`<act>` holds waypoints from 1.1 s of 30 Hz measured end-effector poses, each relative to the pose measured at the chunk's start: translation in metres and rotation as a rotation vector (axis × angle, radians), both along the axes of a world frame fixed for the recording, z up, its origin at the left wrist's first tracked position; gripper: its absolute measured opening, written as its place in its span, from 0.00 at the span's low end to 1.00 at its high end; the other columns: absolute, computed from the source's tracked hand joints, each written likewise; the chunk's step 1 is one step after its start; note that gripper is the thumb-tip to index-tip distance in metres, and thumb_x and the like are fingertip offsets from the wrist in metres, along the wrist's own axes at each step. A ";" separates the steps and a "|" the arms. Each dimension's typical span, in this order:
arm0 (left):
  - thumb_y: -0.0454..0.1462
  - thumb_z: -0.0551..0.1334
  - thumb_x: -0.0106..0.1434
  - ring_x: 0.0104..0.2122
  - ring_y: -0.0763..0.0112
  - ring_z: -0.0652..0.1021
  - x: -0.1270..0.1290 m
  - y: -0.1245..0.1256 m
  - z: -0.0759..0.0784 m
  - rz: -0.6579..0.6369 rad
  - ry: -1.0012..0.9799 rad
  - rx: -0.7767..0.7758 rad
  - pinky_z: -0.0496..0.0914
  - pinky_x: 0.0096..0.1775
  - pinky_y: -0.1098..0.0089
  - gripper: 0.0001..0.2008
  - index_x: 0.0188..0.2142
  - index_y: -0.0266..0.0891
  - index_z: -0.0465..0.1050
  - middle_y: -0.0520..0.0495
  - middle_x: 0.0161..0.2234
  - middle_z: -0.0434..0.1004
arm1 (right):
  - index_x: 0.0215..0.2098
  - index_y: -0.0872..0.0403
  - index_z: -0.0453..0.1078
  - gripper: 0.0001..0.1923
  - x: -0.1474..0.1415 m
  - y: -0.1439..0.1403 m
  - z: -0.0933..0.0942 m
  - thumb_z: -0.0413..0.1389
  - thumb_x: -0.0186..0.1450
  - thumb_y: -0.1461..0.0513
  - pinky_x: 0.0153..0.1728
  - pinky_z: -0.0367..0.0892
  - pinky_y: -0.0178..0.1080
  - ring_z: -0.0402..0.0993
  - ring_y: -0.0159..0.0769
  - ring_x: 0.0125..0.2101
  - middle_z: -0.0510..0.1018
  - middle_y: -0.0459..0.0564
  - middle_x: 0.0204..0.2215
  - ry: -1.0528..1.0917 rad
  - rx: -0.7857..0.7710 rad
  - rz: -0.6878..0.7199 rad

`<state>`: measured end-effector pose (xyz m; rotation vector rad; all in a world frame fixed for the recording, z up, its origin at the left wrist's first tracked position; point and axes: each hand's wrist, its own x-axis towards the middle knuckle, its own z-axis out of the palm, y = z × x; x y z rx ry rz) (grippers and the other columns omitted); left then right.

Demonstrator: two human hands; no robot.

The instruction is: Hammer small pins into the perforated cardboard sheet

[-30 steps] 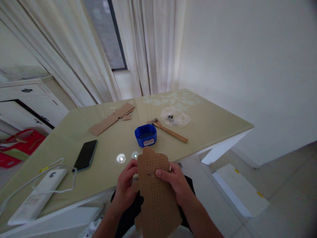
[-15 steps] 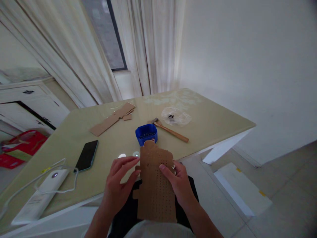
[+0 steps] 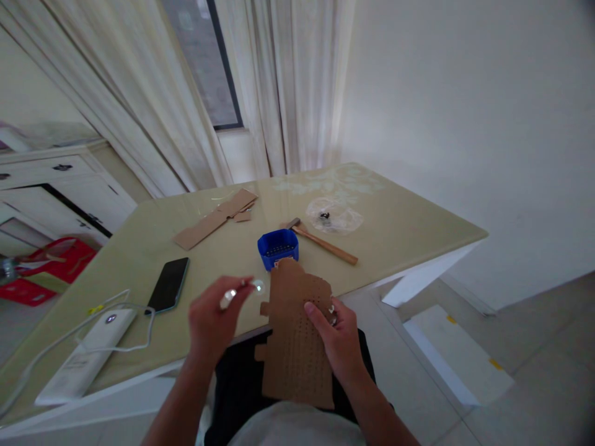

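Note:
A torn piece of brown cardboard (image 3: 297, 347) with rows of small holes and tabs on its left edge lies over my lap, its top end at the table edge. My right hand (image 3: 341, 331) grips its right side, thumb on top and fingers beneath; small shiny bits show by the fingers. Left of the cardboard, apart from it, my left hand (image 3: 214, 319) is raised, with thumb and forefinger pinched together. Whatever is between those fingertips is too small to make out. Just beyond the cardboard stands a blue plastic tray (image 3: 264, 255) with small things in it.
A hammer (image 3: 330, 248) lies behind the blue tray, near a clear plastic bag (image 3: 341, 220) holding small dark pieces. Cardboard strips (image 3: 209, 223) lie at the back left. A phone (image 3: 168, 285) and a white power strip (image 3: 93, 356) with its cable are on the left.
My left hand has moved away from the cardboard's left edge, its fingers going from spread to pinched. The right hand keeps its grip on the cardboard. The view has shifted slightly.

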<state>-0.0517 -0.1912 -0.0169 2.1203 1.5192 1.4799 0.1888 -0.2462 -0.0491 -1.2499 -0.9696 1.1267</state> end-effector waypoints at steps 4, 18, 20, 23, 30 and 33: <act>0.46 0.67 0.68 0.36 0.56 0.85 -0.042 0.092 -0.022 0.447 0.131 -0.484 0.76 0.41 0.62 0.15 0.44 0.36 0.83 0.41 0.36 0.87 | 0.37 0.57 0.80 0.26 0.003 0.001 -0.002 0.68 0.63 0.42 0.32 0.72 0.38 0.76 0.39 0.30 0.83 0.53 0.30 -0.008 0.020 -0.034; 0.47 0.61 0.67 0.37 0.49 0.82 -0.057 0.126 -0.058 0.505 0.213 -0.491 0.73 0.42 0.57 0.15 0.39 0.40 0.79 0.38 0.35 0.84 | 0.34 0.57 0.81 0.27 -0.001 0.001 -0.010 0.69 0.61 0.40 0.30 0.71 0.37 0.74 0.38 0.29 0.82 0.51 0.28 -0.022 0.007 -0.044; 0.47 0.61 0.66 0.37 0.51 0.81 -0.054 0.123 -0.054 0.478 0.181 -0.426 0.74 0.44 0.55 0.16 0.41 0.38 0.80 0.37 0.36 0.84 | 0.33 0.57 0.81 0.27 -0.001 0.002 -0.009 0.70 0.59 0.40 0.30 0.70 0.37 0.74 0.38 0.28 0.81 0.50 0.26 0.006 0.004 -0.069; 0.47 0.58 0.68 0.37 0.54 0.80 -0.037 0.097 -0.046 0.396 0.114 -0.292 0.75 0.45 0.56 0.18 0.45 0.37 0.80 0.36 0.43 0.84 | 0.36 0.57 0.82 0.28 0.000 0.002 -0.007 0.73 0.57 0.41 0.32 0.73 0.38 0.78 0.40 0.31 0.85 0.53 0.31 0.143 -0.026 -0.049; 0.37 0.60 0.72 0.42 0.61 0.83 0.025 -0.032 -0.040 -0.309 -0.015 -0.063 0.79 0.44 0.66 0.12 0.43 0.44 0.84 0.41 0.43 0.85 | 0.47 0.56 0.81 0.33 -0.003 -0.002 -0.010 0.79 0.50 0.47 0.40 0.80 0.45 0.86 0.48 0.34 0.88 0.55 0.35 0.592 -0.223 0.154; 0.30 0.62 0.66 0.40 0.63 0.84 0.034 -0.053 -0.034 -0.355 -0.082 -0.047 0.80 0.39 0.69 0.12 0.40 0.45 0.84 0.43 0.41 0.85 | 0.47 0.57 0.80 0.34 -0.003 -0.001 -0.012 0.79 0.49 0.47 0.42 0.80 0.47 0.87 0.50 0.35 0.88 0.56 0.35 0.614 -0.218 0.204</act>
